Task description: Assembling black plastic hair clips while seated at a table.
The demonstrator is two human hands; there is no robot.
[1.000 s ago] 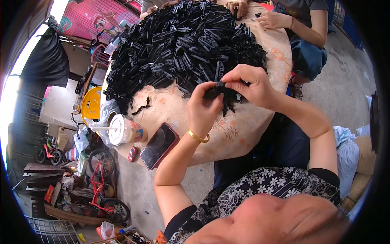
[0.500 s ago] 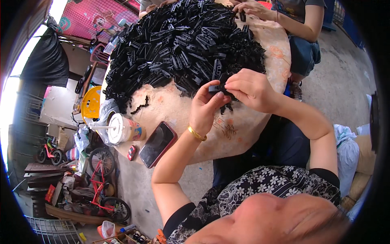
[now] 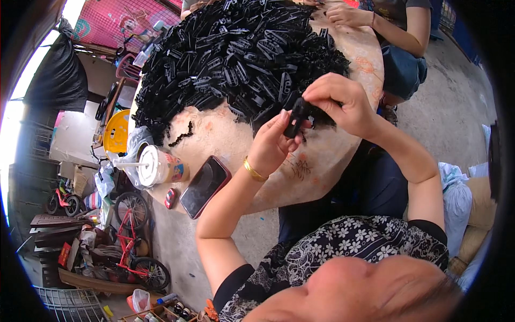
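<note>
A black piece is grasped between the thumb and fingers of the left grip, and is held tilted just above the near edge of a pile of black pieces. The fingertips of the right grip are drawn together at the upper end of the same piece; whether it is pinched there or only touched cannot be told. Beyond both grips, most of the round, pale bench is covered by the pile. A gold bracelet is worn on the wrist just below the left grip.

To the left of the left grip, a short dark strip is seen lying apart from the pile. Farther down on that side, a phone is laid near the bench's edge, with a small red object beside it. A lidded cup with a straw is set farther left, and a clear plastic bag is placed just behind it. Past the right grip, a co-worker's hand is rested at the far side of the bench.
</note>
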